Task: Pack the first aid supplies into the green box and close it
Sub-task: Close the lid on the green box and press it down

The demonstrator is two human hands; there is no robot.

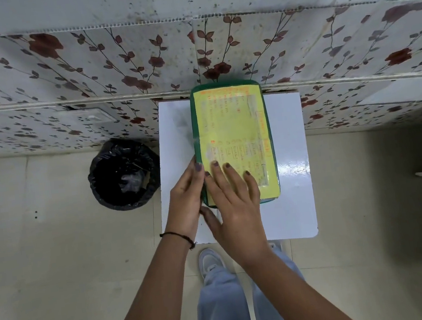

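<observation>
The green box [230, 120] lies on a small white table [294, 176], lid down, with a yellow printed label covering its top. My right hand [234, 205] rests flat on the near left part of the lid, fingers spread. My left hand [186, 197] presses against the box's near left side, fingers curled at the lid's edge. No first aid supplies show outside the box.
A black-lined waste bin [124, 174] stands on the floor left of the table. A floral-papered wall [87, 68] runs directly behind the table. My legs and a grey shoe [210, 262] are below the table's near edge.
</observation>
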